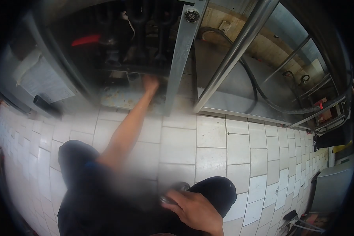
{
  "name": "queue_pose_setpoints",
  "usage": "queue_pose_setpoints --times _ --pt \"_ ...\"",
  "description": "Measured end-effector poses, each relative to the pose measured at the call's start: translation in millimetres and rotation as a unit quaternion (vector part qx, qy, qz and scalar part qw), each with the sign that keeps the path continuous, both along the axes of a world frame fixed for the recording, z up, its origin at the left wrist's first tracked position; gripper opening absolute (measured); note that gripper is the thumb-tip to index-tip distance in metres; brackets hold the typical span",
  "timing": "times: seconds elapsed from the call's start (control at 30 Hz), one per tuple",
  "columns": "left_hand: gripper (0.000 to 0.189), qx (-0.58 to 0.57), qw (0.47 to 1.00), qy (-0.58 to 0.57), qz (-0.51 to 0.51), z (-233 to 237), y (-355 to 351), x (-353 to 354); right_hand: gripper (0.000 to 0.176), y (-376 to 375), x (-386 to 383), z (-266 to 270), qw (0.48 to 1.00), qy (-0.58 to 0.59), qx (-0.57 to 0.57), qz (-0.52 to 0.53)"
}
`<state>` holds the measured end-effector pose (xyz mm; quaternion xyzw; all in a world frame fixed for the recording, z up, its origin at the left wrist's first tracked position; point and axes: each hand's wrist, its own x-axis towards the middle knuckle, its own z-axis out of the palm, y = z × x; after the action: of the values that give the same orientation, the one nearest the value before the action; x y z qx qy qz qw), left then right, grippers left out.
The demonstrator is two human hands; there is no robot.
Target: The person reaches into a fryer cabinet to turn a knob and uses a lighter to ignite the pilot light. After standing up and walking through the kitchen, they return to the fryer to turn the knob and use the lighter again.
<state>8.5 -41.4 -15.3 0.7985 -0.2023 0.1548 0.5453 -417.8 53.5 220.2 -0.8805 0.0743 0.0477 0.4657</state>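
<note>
At the far left a paper sheet [47,76] hangs on a grey panel, with a dark cylindrical bar [45,105] jutting out below it. Further right the open front of a metal unit shows a red strip [86,40] and a row of black pipes [139,31] in deep shadow, and beneath these lies a pale, rust-spotted plate [120,99]. The left hand [150,83] reaches in under the pipes, its bare forearm stretched over the floor tiles from between the knees. The step in hand looks like feeling for or working at something low inside the unit. Its fingers are lost in blur and shadow, so I cannot tell how wide they stand or whether they grip anything; the hand is by the right end of the plate. A grey upright post [179,59] stands just to the right of that hand. Nearer the body, the right hand [194,210] sits low by the right knee [218,190], its fingers curled in narrow around a dark, shiny object [180,186] whose kind I cannot make out. The next move seems to call for a sure touch from the left hand in that tight, dim gap, while the right keeps its hold. Farthest right, a black hose [255,82] runs behind a slanting metal tube [240,53].
</note>
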Motion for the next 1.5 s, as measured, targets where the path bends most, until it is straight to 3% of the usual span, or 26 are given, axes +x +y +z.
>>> queue_pose_setpoints --times 0.1,0.57,0.8,1.1,1.17,1.27,1.5 --pt "0.035 0.063 0.997 0.037 0.022 -5 -2 5 0.023 0 0 6 1.000 -0.005 -0.005 -0.001" --pt "0.032 0.023 0.997 0.076 -0.004 20 3 -9 0.026 -2 -5 27 1.000 -0.017 -0.017 -0.012" --pt "0.034 0.006 0.999 0.030 -0.014 -2 0 6 0.025 1 -2 20 1.000 -0.018 -0.015 -0.007" --pt "0.034 -0.005 0.997 0.082 -0.010 6 0 4 0.024 2 0 19 1.000 -0.019 -0.019 -0.005" --pt "0.035 -0.060 0.992 0.106 -0.029 11 1 1 0.024 2 1 20 1.000 -0.019 -0.022 -0.004" --pt "0.035 -0.088 0.991 0.089 -0.045 -19 -6 23 0.023 2 3 22 0.999 -0.022 -0.026 -0.005" --pt "0.035 -0.096 0.989 0.095 -0.053 -3 -2 9 0.021 0 2 -5 1.000 -0.023 -0.005 -0.007"
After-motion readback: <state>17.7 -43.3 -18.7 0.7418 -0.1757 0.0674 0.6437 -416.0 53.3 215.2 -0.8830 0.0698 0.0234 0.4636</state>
